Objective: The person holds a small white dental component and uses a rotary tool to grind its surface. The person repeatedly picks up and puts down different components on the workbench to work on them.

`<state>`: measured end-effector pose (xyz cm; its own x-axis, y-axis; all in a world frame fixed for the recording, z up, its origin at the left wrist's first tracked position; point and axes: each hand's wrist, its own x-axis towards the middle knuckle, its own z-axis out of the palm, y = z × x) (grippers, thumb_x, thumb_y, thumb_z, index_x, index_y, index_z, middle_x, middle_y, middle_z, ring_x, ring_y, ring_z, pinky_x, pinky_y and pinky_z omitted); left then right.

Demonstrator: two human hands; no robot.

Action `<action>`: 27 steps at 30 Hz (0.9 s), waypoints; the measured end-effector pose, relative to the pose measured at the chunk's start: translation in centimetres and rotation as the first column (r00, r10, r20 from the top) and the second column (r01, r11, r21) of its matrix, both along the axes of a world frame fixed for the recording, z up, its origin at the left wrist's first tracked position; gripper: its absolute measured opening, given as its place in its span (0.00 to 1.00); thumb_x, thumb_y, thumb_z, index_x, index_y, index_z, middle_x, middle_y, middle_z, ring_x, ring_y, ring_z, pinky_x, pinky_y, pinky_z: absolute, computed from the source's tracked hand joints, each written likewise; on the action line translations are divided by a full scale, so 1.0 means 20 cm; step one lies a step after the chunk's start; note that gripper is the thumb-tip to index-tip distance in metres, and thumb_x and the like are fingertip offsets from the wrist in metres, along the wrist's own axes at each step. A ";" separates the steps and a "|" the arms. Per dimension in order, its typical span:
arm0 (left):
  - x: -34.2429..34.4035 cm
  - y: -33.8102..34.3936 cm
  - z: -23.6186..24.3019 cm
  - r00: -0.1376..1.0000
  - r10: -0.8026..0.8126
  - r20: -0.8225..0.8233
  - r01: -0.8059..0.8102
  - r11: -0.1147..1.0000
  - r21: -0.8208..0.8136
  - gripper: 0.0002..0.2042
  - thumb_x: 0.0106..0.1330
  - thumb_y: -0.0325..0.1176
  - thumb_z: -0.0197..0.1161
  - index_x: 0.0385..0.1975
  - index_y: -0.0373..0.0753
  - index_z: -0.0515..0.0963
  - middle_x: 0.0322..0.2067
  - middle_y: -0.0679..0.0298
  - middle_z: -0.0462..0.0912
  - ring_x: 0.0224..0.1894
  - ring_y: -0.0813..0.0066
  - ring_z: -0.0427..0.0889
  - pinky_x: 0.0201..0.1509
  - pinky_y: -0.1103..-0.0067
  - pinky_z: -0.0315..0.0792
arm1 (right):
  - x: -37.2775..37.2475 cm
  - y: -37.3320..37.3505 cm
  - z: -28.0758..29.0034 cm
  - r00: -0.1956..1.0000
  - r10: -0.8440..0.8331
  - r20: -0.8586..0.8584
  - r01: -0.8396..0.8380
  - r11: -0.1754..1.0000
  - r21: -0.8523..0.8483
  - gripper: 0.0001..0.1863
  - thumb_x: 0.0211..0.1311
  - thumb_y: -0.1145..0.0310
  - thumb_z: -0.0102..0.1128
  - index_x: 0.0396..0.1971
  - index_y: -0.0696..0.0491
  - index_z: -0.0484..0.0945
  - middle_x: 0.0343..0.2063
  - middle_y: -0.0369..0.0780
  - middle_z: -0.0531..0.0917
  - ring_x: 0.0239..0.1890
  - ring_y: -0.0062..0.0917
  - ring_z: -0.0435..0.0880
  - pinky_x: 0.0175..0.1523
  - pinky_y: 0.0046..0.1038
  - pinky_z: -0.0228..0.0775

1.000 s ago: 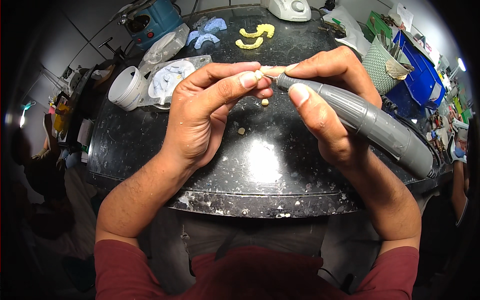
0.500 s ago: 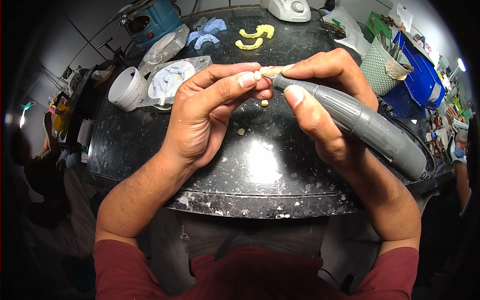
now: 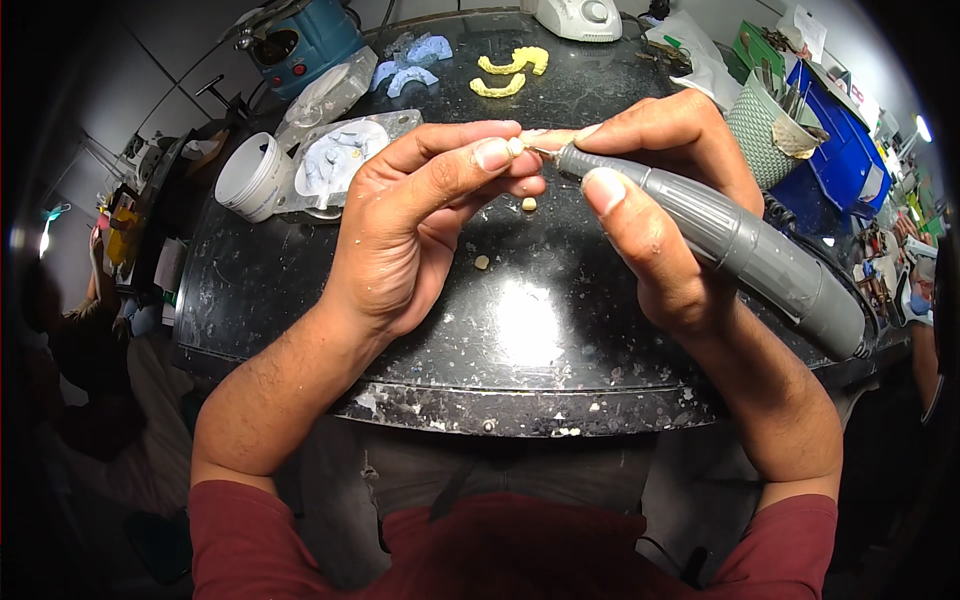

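Note:
Between the thumb and fingers of my left hand [image 3: 405,205] is a small cream dental crown [image 3: 516,146], partly hidden by the fingertips. My right hand [image 3: 675,190] is wrapped round a grey rotary handpiece [image 3: 735,235], whose thin metal bur [image 3: 542,152] points left at the crown. Whether the bur touches it I cannot tell. Below my fingers, a small tooth-coloured piece [image 3: 529,204] lies on the black bench, and a similar piece [image 3: 482,263] lies nearer to me.
Yellow dental arches [image 3: 515,63] and blue ones [image 3: 410,75] lie at the back. On the left stand a white tub [image 3: 250,178] and a tray with a plaster-smeared dish [image 3: 345,160]. A green basket of tools [image 3: 760,130] and a blue bin [image 3: 845,150] stand right.
My right hand and the handpiece have shifted slightly right, showing more of the bur between handpiece and crown. My left hand has barely moved.

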<state>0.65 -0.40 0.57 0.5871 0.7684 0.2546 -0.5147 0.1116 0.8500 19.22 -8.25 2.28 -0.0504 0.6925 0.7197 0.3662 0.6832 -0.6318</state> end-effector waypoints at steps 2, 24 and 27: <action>0.00 0.00 0.00 1.000 0.003 0.004 -0.003 1.000 -0.002 0.11 0.65 0.27 0.60 0.45 0.29 0.77 0.38 0.51 0.84 0.42 0.65 0.84 0.56 0.72 0.74 | 0.00 0.01 -0.01 1.000 0.004 -0.012 -0.004 1.000 0.005 0.09 0.59 0.70 0.56 0.37 0.58 0.74 0.35 0.42 0.79 0.37 0.21 0.77 0.47 0.25 0.69; 0.02 -0.02 0.01 0.989 0.107 -0.104 -0.095 0.989 0.118 0.15 0.67 0.28 0.57 0.50 0.26 0.75 0.43 0.54 0.82 0.45 0.73 0.80 0.56 0.77 0.72 | -0.02 0.02 -0.03 0.983 0.075 -0.169 -0.076 0.997 0.004 0.12 0.59 0.70 0.56 0.40 0.60 0.72 0.36 0.44 0.78 0.37 0.22 0.78 0.46 0.24 0.69; 0.02 -0.02 0.01 0.981 0.135 -0.136 -0.113 0.981 0.159 0.17 0.66 0.28 0.57 0.52 0.26 0.74 0.45 0.55 0.81 0.45 0.74 0.79 0.58 0.77 0.70 | -0.01 0.03 -0.03 0.997 0.058 -0.057 -0.056 0.998 0.030 0.12 0.59 0.70 0.56 0.40 0.59 0.71 0.35 0.43 0.78 0.38 0.23 0.78 0.48 0.25 0.70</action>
